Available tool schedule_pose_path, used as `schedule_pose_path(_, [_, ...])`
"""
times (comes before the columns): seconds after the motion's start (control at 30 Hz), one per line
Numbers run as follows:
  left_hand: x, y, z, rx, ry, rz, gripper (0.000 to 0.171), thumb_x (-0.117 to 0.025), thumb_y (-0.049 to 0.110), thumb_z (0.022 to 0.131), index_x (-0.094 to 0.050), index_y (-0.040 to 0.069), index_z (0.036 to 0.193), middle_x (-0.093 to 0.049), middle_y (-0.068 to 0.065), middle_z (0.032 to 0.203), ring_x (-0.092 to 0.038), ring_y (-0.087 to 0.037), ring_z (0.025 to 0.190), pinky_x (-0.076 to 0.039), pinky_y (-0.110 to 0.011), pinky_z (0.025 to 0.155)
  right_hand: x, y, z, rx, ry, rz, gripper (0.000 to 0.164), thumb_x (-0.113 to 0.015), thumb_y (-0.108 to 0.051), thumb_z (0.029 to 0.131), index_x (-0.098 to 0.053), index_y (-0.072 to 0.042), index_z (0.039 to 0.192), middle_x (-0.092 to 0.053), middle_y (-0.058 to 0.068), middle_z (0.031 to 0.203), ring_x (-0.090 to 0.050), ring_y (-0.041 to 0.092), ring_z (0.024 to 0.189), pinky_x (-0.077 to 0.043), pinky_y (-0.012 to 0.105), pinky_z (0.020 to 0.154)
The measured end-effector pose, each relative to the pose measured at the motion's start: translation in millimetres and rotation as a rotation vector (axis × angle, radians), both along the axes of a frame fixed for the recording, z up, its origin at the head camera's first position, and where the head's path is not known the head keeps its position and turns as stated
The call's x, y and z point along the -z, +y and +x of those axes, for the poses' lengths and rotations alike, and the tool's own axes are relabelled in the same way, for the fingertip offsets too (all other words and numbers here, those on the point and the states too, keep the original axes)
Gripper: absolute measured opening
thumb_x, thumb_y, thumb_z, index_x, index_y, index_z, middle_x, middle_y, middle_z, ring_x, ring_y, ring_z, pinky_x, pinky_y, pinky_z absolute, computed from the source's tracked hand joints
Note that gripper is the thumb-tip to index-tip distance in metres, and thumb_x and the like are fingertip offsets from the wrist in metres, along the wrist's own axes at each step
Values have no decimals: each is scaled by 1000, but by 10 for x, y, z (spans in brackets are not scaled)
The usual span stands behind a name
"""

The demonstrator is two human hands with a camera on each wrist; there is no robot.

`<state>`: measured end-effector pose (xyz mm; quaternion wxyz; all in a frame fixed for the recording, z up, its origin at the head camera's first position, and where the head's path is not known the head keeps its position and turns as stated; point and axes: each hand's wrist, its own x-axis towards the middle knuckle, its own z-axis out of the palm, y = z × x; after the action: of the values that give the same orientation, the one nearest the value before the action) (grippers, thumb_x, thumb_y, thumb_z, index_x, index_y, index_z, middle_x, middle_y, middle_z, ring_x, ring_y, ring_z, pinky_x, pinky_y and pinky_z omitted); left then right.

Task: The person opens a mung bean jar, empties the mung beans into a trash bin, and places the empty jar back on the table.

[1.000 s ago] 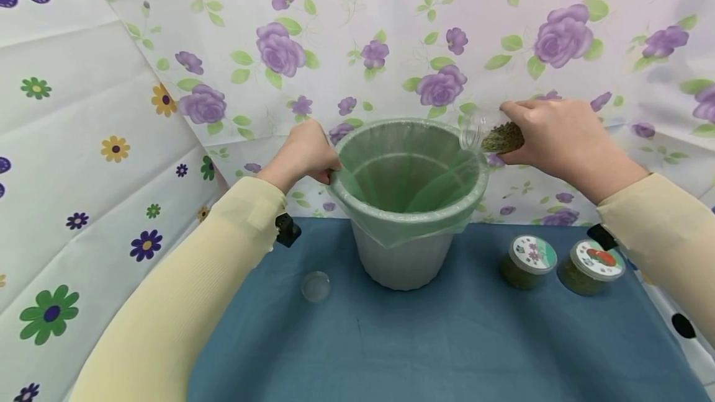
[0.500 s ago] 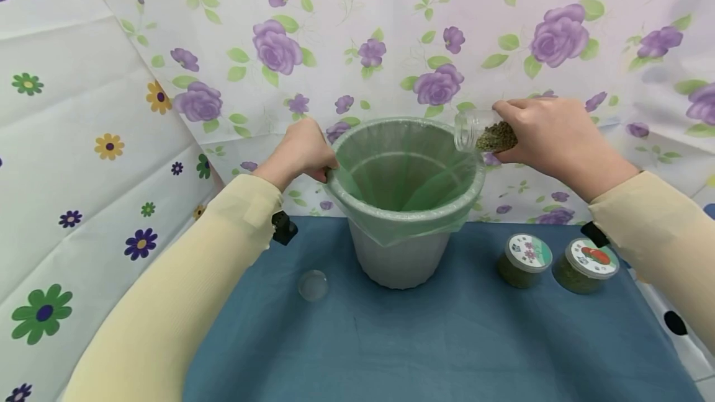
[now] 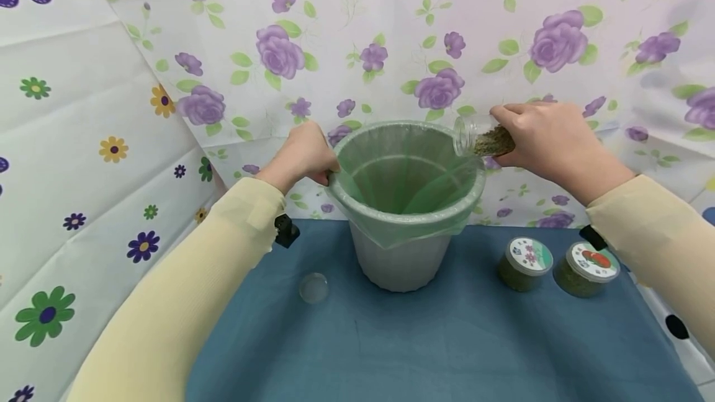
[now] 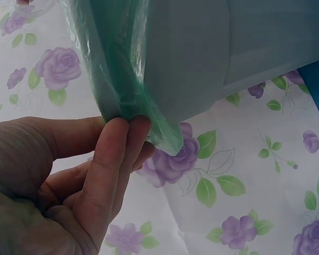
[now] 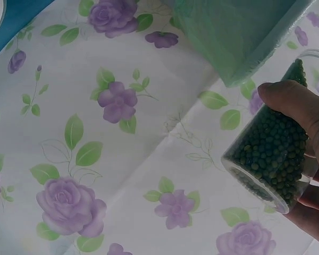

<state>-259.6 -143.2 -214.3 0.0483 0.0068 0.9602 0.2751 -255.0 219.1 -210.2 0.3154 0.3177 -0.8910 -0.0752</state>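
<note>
A grey bin (image 3: pixel 399 259) stands on the blue cloth, lined with a thin green plastic bag (image 3: pixel 385 234) folded over its rim. My left hand (image 3: pixel 306 152) pinches the bag and rim at the bin's left side; the left wrist view shows the thumb and fingers (image 4: pixel 109 149) on the bag's edge. My right hand (image 3: pixel 542 141) grips a clear jar (image 3: pixel 466 135) tipped nearly on its side, its mouth over the bin's right rim. Small green beans (image 5: pixel 271 141) lie inside the jar, mostly toward its base. No beans show falling.
Two lidded tubs with dark green contents, one with a floral label (image 3: pixel 529 255) and one with a red-fruit label (image 3: pixel 594 262), stand on the right of the blue cloth (image 3: pixel 436 352). A clear round lid (image 3: pixel 314 288) lies left of the bin. Flowered sheets (image 3: pixel 335 30) hang behind.
The right hand has shifted slightly left with the tilted jar, bringing its mouth a little further over the rim. The left hand keeps its place on the bin.
</note>
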Motion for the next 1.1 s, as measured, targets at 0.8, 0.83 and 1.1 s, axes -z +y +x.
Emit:
schedule_pose_path(0.8, [-14, 7, -4, -6, 0, -10, 12, -67, 9, 73, -66, 2, 63, -65, -12, 54, -66, -19, 48, -55, -30, 51, -24, -12, 24, -30, 29, 10, 66, -90, -28, 53, -59, -7, 107, -69, 14, 99, -66, 36, 76, -49, 48, 49])
schedule_pose_path(0.83, [-13, 7, -4, -5, 1, -9, 12, -67, 9, 73, -66, 2, 63, -65, -12, 54, -66, -19, 48, -55, -30, 50, -27, -12, 25, -33, 32, 7, 66, -90, -28, 53, -59, -7, 107, -69, 14, 98, -66, 36, 75, -49, 48, 50])
schedule_pose_path(1.1, [-14, 11, 10, 0, 0, 1, 14, -66, 8, 73, -66, 2, 61, -65, -13, 54, -65, -20, 47, -55, -31, 51, -30, -34, 48, -28, 19, 22, 66, -90, -27, 54, -59, -7, 109, -69, 13, 101, -67, 35, 79, -51, 49, 51])
